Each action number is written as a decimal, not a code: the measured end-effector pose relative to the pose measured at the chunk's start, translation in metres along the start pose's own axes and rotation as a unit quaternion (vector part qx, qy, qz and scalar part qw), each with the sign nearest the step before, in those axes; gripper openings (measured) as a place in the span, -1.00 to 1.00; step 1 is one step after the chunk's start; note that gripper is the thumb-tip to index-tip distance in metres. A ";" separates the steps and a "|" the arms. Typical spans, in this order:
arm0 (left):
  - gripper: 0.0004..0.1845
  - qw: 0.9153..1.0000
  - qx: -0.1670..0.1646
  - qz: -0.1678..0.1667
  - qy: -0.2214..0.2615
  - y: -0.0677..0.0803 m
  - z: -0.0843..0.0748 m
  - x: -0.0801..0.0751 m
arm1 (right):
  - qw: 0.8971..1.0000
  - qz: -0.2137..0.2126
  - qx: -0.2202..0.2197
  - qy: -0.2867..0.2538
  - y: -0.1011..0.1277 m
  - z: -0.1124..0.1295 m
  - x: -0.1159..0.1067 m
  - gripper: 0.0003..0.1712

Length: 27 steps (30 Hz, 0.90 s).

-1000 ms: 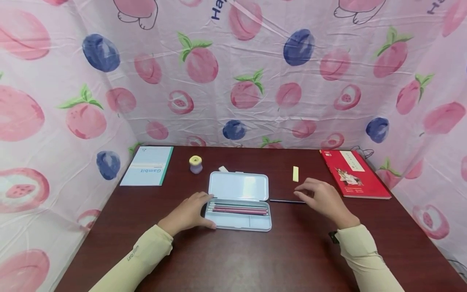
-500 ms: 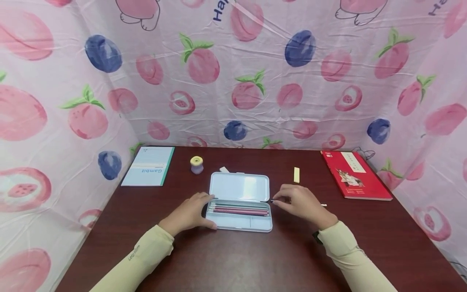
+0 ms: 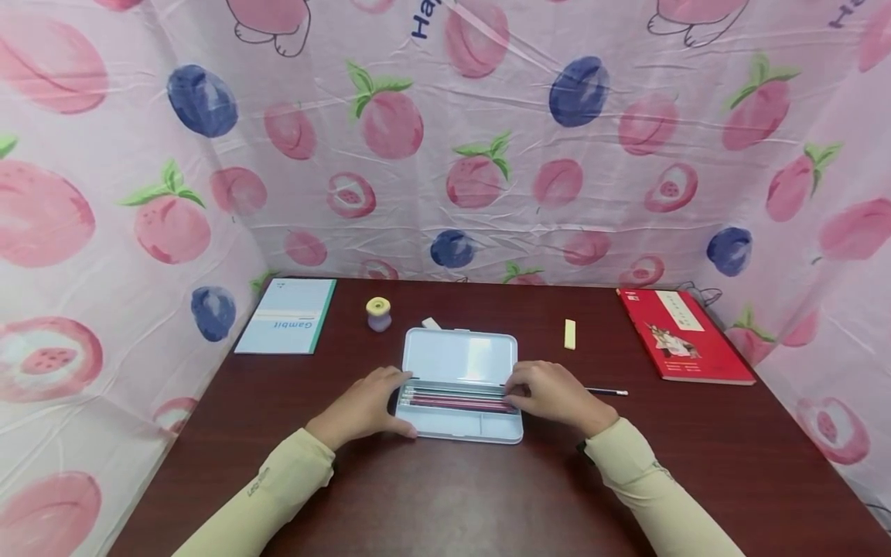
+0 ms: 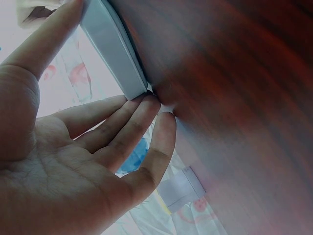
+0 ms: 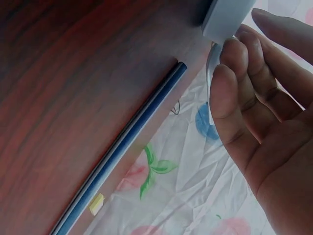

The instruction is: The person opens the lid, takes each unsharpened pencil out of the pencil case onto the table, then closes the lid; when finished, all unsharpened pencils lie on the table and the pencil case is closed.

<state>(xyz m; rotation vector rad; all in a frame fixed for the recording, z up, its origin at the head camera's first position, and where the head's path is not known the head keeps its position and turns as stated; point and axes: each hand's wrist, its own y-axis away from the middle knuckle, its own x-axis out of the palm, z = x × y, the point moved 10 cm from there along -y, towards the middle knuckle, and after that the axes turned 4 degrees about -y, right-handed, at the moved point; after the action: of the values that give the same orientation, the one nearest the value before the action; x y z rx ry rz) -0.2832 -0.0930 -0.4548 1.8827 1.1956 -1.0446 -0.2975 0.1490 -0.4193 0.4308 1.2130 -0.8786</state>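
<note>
An open pale blue pencil case [image 3: 459, 357] sits mid-table, with several pink and red pencils [image 3: 455, 400] in its tray. My left hand [image 3: 398, 402] touches the case's left end with straight fingers and the thumb on the near wall; the left wrist view shows the fingertips [image 4: 146, 105] at the case [image 4: 112, 49] corner. My right hand [image 3: 520, 391] rests on the case's right end, its fingers [image 5: 230, 68] loosely bent against the case [image 5: 227, 14] corner. A dark pencil [image 3: 607, 392] lies loose on the table just right of that hand, also seen as the pencil [image 5: 127, 137] beside the fingers.
A light blue notebook [image 3: 285, 316] lies at the back left and a red book [image 3: 682, 334] at the back right. A yellow-topped sharpener [image 3: 378, 313], a white eraser [image 3: 431, 322] and a yellow eraser [image 3: 570, 333] lie behind the case. Patterned fabric walls enclose the dark wooden table [image 3: 452, 495].
My right hand has moved left, from over the loose pencil to the case's right end. The pencil stays on the table. The left hand has not moved.
</note>
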 end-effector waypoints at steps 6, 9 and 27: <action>0.05 1.000 0.000 0.002 -0.002 -0.001 0.000 0.001 | 1.000 0.010 0.012 0.011 -0.002 -0.002 0.006 -0.90; 0.05 1.000 0.000 0.002 -0.002 -0.002 0.000 0.001 | 1.000 0.010 0.015 0.016 -0.003 -0.003 0.007 -0.90; 0.06 1.000 0.002 0.000 -0.006 -0.002 0.000 0.001 | 0.999 0.007 0.018 0.048 -0.006 -0.002 0.008 -0.90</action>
<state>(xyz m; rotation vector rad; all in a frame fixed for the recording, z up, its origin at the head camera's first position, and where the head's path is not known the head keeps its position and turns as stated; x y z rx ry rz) -0.2846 -0.0919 -0.4557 1.8778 1.1877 -1.0566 -0.3027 0.1445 -0.4264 0.5154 1.2809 -0.8773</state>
